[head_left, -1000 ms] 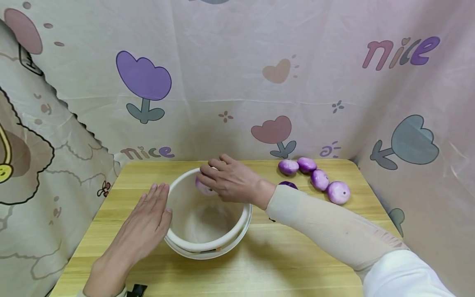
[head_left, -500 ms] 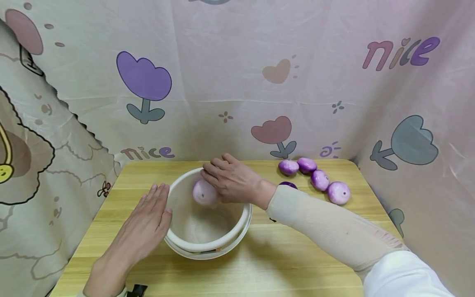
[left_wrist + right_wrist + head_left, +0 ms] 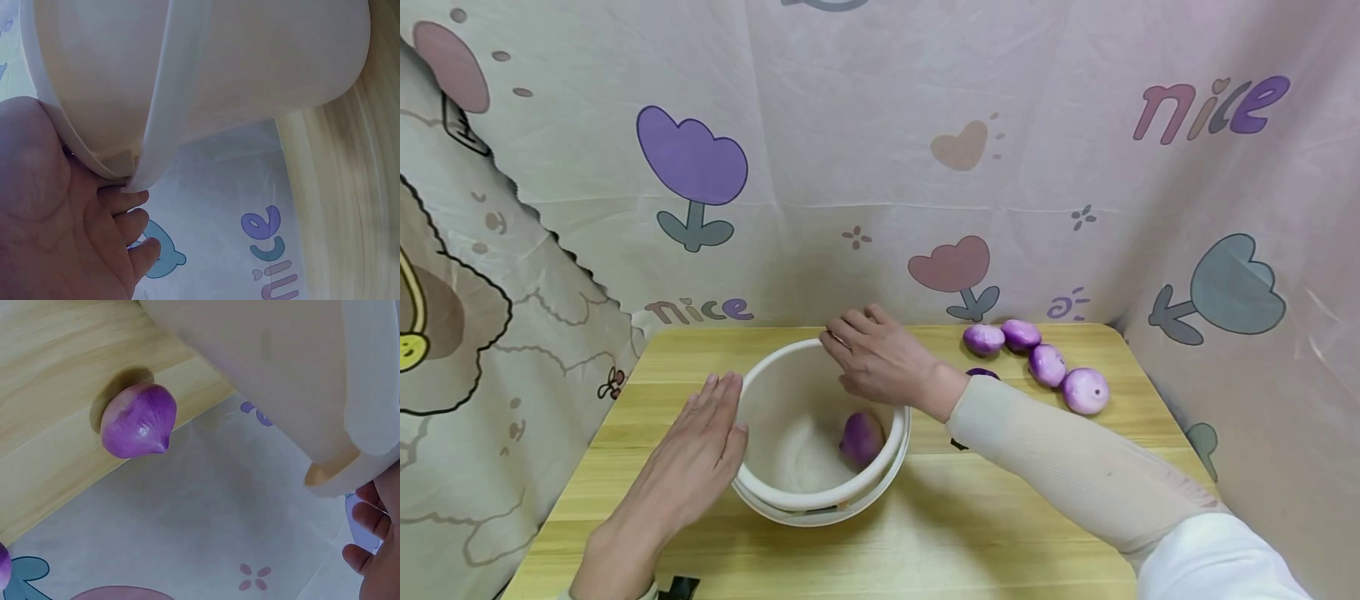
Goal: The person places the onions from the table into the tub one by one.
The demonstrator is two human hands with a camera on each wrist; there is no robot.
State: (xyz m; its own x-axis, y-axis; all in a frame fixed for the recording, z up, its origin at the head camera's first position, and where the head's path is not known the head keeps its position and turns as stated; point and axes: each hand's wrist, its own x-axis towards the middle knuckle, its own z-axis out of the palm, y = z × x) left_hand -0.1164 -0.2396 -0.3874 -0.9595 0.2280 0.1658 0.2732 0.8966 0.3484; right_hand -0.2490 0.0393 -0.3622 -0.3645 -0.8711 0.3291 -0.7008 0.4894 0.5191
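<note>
A white bucket stands on the table, its pale handle hanging down against the outer wall. Inside it, at the lower right of the bottom, lies one purple onion. My left hand rests its straight fingers against the left side of the rim. Over the far right part of the rim is my right hand, its fingers relaxed and holding nothing. The right wrist view shows its fingertips beside the rim, with another onion on the table to the left of the bucket there.
Several purple onions lie in a curved row at the table's back right. One darker onion is partly hidden behind the right forearm. A printed curtain hangs behind the wooden table and along its sides.
The onion has left my right hand and dropped to the bottom of the bucket, rolling rightward. My right hand has drawn back slightly to the right. My left hand stays at the rim.
</note>
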